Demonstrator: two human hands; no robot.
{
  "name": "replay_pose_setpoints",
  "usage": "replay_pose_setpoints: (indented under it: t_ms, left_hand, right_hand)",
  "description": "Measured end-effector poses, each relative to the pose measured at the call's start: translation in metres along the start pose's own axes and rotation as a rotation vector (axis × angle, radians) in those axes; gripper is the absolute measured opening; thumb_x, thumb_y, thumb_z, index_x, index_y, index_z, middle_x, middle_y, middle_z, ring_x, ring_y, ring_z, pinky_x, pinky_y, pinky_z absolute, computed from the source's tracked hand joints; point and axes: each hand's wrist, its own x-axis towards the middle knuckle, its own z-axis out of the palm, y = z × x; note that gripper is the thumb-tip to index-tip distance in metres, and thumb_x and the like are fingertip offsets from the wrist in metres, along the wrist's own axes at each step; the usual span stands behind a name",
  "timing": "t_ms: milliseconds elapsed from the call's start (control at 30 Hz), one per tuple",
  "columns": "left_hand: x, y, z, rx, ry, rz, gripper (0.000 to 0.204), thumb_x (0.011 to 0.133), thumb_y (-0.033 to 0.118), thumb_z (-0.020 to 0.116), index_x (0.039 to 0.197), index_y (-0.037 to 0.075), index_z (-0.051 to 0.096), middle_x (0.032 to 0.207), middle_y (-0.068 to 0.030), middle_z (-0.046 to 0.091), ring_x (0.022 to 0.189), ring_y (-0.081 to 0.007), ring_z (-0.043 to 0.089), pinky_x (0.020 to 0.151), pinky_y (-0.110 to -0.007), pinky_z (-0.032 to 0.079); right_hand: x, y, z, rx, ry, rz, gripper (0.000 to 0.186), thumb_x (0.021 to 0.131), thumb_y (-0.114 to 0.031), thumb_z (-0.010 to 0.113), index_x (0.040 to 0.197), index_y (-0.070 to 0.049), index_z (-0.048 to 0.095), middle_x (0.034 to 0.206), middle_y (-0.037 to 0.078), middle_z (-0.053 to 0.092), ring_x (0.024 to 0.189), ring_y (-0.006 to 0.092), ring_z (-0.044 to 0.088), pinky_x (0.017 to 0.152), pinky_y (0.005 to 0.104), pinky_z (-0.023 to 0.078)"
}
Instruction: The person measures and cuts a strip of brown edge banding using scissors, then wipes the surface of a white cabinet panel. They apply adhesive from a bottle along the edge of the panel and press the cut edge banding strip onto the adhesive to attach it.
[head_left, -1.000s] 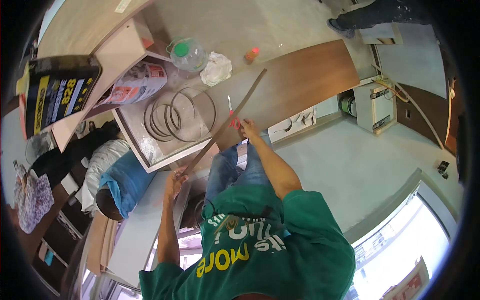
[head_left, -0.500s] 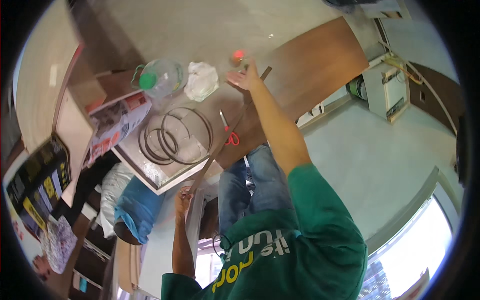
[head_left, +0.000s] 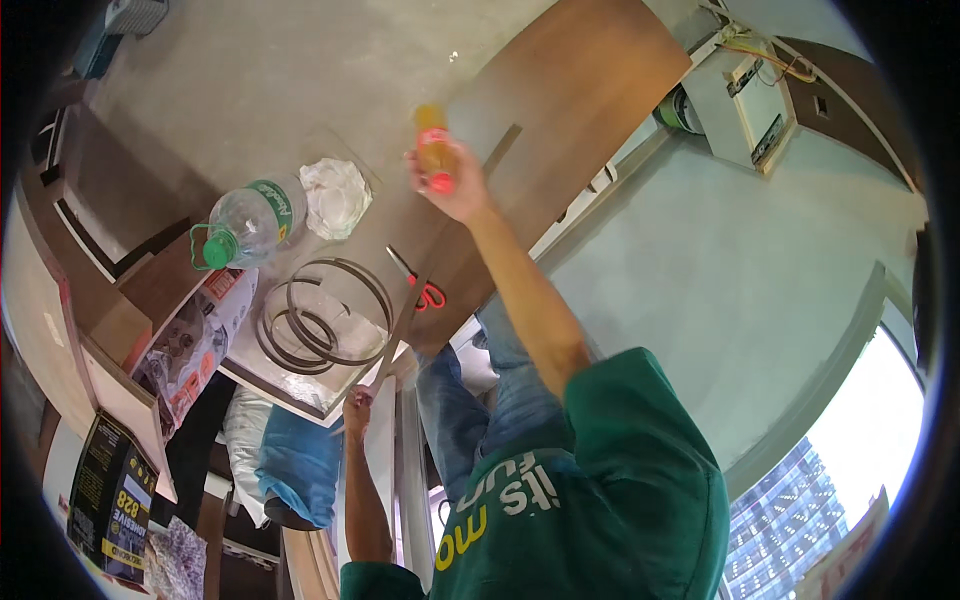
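Right grip [head_left: 460,188] holds a bottle [head_left: 434,152] near the board's [head_left: 590,90] edge, clear of scissors [head_left: 414,279].

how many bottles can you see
2: a small orange bottle in the right hand, and a large clear bottle beside the crumpled white bundle; others may be hidden.

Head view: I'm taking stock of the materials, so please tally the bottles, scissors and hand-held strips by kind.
Large clear bottle: 1
Small red-capped bottle, in the right hand: 1
Red-handled scissors: 1
Flat brown strip, held in the left hand: 1
Total: 4
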Motion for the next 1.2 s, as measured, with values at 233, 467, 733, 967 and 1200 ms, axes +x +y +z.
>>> replay_pose_setpoints:
  t_ms: [233, 467, 733, 967, 1200]
  left_hand:
    - [0.051, -0.018, 0.007, 0.054, -0.035, -0.072, 0.020, 0.080, -0.009, 0.051, 0.088, 0.004, 0.063, 0.081, -0.0031, 0.063, 0.076, -0.0127, 0.057, 0.070, -0.025, 0.045]
    - [0.092, -0.039, 0.008, 0.457, -0.025, 0.212, 0.022, 0.079, -0.002, 0.057, 0.097, 0.007, 0.064, 0.080, -0.0092, 0.066, 0.078, -0.0194, 0.064, 0.071, -0.029, 0.050]
    - [0.111, -0.030, 0.021, 0.600, -0.040, 0.187, 0.019, 0.084, 0.006, 0.056, 0.100, 0.010, 0.065, 0.084, -0.0150, 0.067, 0.077, -0.0310, 0.066, 0.070, -0.039, 0.051]
    - [0.113, -0.001, 0.037, 0.685, -0.121, 0.144, 0.019, 0.086, 0.006, 0.051, 0.101, 0.005, 0.063, 0.092, -0.0223, 0.066, 0.086, -0.0394, 0.064, 0.074, -0.045, 0.050]
    - [0.089, 0.073, 0.099, 0.805, 0.338, 0.415, 0.027, 0.080, -0.001, 0.057, 0.106, 0.006, 0.059, 0.105, -0.0199, 0.059, 0.102, -0.0401, 0.056, 0.088, -0.048, 0.045]
  right_hand:
    - [-0.152, -0.070, -0.033, 0.029, -0.148, -0.225, 0.039, 0.095, -0.035, 0.054, 0.122, -0.006, 0.052, 0.106, 0.013, 0.057, 0.086, 0.0206, 0.055, 0.073, 0.0313, 0.048]
    - [-0.232, -0.054, -0.066, -0.114, 0.012, -0.545, 0.045, 0.096, -0.032, 0.055, 0.130, -0.004, 0.047, 0.132, 0.018, 0.052, 0.116, 0.0306, 0.054, 0.093, 0.0414, 0.049]
    - [-0.250, -0.061, -0.067, -0.154, 0.107, -0.680, 0.047, 0.091, -0.026, 0.065, 0.129, -0.004, 0.048, 0.137, 0.018, 0.049, 0.123, 0.0298, 0.051, 0.101, 0.0418, 0.047]
    - [-0.244, -0.130, -0.066, -0.199, 0.092, -0.746, 0.042, 0.091, -0.024, 0.065, 0.125, -0.004, 0.051, 0.134, 0.017, 0.051, 0.122, 0.0273, 0.051, 0.105, 0.0415, 0.044]
    - [-0.219, -0.184, -0.093, -0.196, 0.161, -0.765, 0.040, 0.092, -0.024, 0.064, 0.124, -0.005, 0.050, 0.131, 0.016, 0.051, 0.123, 0.0273, 0.050, 0.108, 0.0435, 0.041]
